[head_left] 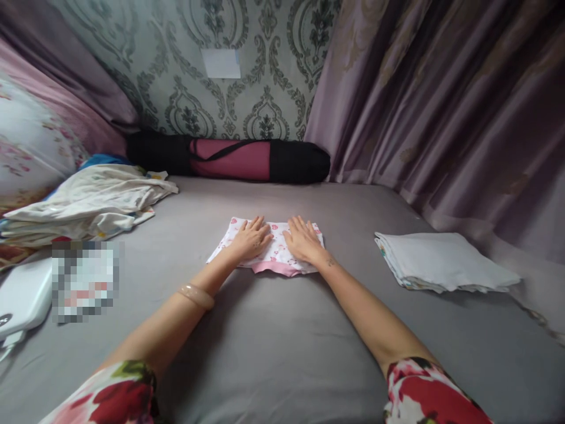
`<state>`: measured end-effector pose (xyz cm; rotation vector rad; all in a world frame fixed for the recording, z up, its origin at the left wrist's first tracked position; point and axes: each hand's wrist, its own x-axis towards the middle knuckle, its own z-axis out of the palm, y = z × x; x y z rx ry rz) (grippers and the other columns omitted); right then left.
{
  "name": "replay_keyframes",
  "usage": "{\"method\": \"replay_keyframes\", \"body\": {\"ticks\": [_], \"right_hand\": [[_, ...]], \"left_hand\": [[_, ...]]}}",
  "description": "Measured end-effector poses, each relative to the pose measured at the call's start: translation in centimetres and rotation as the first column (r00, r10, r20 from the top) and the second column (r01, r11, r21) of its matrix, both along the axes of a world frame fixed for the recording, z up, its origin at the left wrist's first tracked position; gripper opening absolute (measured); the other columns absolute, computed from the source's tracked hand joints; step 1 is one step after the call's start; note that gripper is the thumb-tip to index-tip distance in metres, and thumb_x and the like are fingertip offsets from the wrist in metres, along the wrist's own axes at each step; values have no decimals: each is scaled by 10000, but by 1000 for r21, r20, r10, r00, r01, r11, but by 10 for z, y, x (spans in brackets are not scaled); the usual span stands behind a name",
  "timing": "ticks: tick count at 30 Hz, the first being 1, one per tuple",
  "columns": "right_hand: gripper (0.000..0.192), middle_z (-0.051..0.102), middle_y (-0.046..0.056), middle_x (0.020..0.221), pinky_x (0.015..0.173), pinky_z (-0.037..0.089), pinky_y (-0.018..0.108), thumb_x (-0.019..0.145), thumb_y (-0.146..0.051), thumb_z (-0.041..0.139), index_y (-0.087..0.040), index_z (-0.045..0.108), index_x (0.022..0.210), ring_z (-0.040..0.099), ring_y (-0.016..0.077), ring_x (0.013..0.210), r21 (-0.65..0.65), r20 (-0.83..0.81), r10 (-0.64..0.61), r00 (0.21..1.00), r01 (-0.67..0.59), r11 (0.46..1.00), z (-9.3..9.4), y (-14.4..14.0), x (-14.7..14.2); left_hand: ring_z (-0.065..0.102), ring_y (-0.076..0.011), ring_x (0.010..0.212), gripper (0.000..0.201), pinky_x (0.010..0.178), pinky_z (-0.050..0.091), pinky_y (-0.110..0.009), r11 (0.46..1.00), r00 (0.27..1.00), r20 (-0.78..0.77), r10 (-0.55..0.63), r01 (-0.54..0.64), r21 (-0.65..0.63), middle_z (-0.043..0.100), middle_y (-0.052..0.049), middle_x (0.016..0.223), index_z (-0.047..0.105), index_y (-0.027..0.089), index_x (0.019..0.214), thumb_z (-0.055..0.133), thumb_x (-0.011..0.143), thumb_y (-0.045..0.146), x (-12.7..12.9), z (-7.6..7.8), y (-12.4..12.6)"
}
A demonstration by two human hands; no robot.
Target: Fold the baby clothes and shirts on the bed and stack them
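Note:
A small white garment with a pink-red print and a pink neckband (275,269) lies folded flat on the grey bed sheet (273,347). My left hand (251,238) rests palm down on its left part, fingers stretched out and pointing away from me. On the right part my right hand (302,238) lies flat in the same way, fingers extended. Printed fabric shows between the two hands and around them. Neither hand grips the cloth. What kind of garment it is I cannot fully make out, since the hands cover much of it.
To the right lies a stack of folded white cloth (445,259). At the left are a heap of crumpled light clothes (101,197), a white power bank (26,291) with a cable, and a blurred-out packet (86,282). A black and maroon long bag (229,159) lies along the wall.

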<state>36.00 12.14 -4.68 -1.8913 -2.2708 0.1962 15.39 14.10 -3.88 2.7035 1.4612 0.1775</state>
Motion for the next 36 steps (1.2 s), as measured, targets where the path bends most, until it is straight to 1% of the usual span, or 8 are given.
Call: {"method": "replay_keyframes", "body": {"ticks": [3, 6, 13, 22, 26, 29, 32, 36], "right_hand": [[638, 241, 135, 1606, 1208, 73, 428, 1011, -434, 178, -77, 302, 1525, 148, 240, 1498, 15, -33, 104, 994, -103, 995, 3, -5, -27], [644, 250, 137, 1603, 1204, 78, 449, 1008, -445, 188, -79, 303, 1525, 170, 263, 1491, -47, -31, 94, 995, -95, 994, 7, -13, -45], [630, 256, 142, 1600, 1187, 98, 509, 1003, -429, 226, -78, 319, 1518, 196, 299, 1477, -60, -2, 63, 998, -63, 996, 11, -20, -49], [611, 222, 148, 1611, 1183, 110, 516, 999, -390, 214, -91, 303, 1524, 176, 293, 1485, -112, -16, 55, 998, -57, 992, 12, -8, -58], [618, 195, 140, 1620, 1197, 45, 487, 999, -389, 219, -79, 278, 1530, 123, 261, 1499, -40, -62, 97, 993, -99, 994, 12, -5, -80], [647, 195, 153, 1616, 1195, 34, 500, 995, -410, 217, -49, 267, 1530, 120, 276, 1497, -49, -76, 97, 992, -101, 994, 11, -7, -93], [659, 204, 155, 1612, 1190, 53, 518, 993, -415, 211, -34, 269, 1527, 138, 290, 1492, -86, -67, 75, 995, -81, 993, 8, -9, -97], [650, 201, 145, 1615, 1191, 58, 510, 994, -406, 202, -45, 269, 1530, 140, 282, 1493, -86, -44, 80, 996, -83, 993, 11, -11, -95]], "left_hand": [[314, -315, 1436, 451, 1138, 257, -530, 999, 1000, -12, -18, 18, 41, 377, -171, 1533, 499, 177, 1353, 297, 1016, 398, -5, -3, -5], [339, -313, 1419, 478, 1127, 273, -533, 999, 999, -42, 2, 0, 38, 409, -176, 1509, 464, 164, 1390, 278, 1023, 409, -13, -7, -7], [356, -310, 1408, 519, 1116, 297, -515, 999, 999, -29, 35, -34, 17, 401, -167, 1517, 409, 168, 1440, 287, 1019, 446, -20, -7, -6], [436, -279, 1353, 402, 1133, 287, -523, 998, 1000, -6, 27, -27, 60, 523, -141, 1406, 527, 177, 1291, 323, 1017, 389, -48, -8, -8], [309, -284, 1443, 418, 1131, 279, -560, 997, 997, 3, 72, -72, 35, 469, -137, 1471, 513, 192, 1315, 299, 1018, 392, -66, -8, -11], [278, -269, 1462, 464, 1150, 254, -547, 993, 992, 30, 120, -119, -26, 371, -150, 1545, 465, 189, 1382, 291, 1015, 413, -73, -9, -13], [246, -267, 1475, 515, 1159, 226, -551, 980, 984, 49, 171, -165, -112, 269, -156, 1592, 389, 176, 1456, 279, 1016, 420, -74, -11, -12], [230, -267, 1481, 532, 1167, 180, -573, 976, 978, 98, 183, -169, -138, 239, -161, 1599, 377, 173, 1471, 275, 1012, 420, -73, -14, -10]]}}
